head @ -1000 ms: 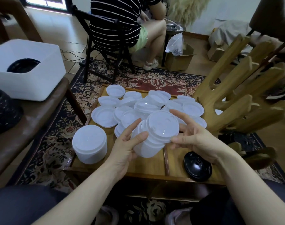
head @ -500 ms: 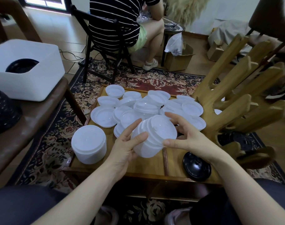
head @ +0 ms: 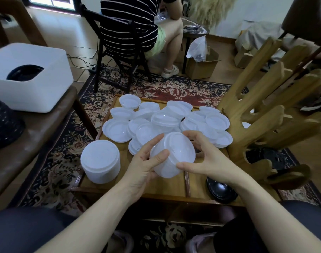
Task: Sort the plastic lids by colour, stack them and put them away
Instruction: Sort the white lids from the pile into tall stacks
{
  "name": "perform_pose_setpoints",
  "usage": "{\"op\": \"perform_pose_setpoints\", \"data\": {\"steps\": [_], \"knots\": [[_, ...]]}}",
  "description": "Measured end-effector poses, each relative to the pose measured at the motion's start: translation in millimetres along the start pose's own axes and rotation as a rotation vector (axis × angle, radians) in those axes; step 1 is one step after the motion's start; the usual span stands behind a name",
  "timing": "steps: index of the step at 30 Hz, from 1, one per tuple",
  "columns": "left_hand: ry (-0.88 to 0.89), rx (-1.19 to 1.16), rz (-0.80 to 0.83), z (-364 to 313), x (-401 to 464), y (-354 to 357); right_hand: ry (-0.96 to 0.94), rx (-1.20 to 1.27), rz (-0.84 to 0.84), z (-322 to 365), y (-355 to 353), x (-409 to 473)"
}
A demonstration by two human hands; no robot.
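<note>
A tilted stack of white lids is held above the low wooden table. My left hand grips its left side, thumb over the front. My right hand curls round its right side, thumb under the stack. Behind them several loose white lids lie in a heap on the table. A finished white stack stands at the table's left front corner. One black lid lies at the front right edge.
A white bin with black lids inside sits on a brown bench at left. A tall hand-shaped wooden chair stands right of the table. A person in a striped top sits on a black chair beyond the rug.
The top lid has settled down onto the held stack. My right hand has closed in round the stack's right side, and the stack has sunk a little lower.
</note>
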State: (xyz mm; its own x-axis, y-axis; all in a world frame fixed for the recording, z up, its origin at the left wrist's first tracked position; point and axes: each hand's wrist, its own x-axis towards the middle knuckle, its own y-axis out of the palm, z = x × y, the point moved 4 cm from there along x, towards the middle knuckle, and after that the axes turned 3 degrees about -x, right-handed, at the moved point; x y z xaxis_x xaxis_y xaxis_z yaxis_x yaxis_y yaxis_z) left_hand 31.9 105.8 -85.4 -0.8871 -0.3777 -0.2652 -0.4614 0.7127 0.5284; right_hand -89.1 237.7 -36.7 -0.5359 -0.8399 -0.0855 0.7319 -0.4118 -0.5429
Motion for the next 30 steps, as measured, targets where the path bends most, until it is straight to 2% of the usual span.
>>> {"op": "perform_pose_setpoints", "data": {"steps": [4,14,22,30], "knots": [[0.007,0.023,-0.002,-1,-1,1,0.001,-0.018,0.041,-2,0,0],[0.027,0.053,-0.041,-4,-3,3,0.006,-0.065,-0.009,-1,4,0],[-0.002,0.050,0.014,-2,-6,7,0.007,0.010,0.127,5,12,-5],[-0.028,0.098,0.067,-4,-6,7,0.026,0.059,0.116,5,20,-6]]}}
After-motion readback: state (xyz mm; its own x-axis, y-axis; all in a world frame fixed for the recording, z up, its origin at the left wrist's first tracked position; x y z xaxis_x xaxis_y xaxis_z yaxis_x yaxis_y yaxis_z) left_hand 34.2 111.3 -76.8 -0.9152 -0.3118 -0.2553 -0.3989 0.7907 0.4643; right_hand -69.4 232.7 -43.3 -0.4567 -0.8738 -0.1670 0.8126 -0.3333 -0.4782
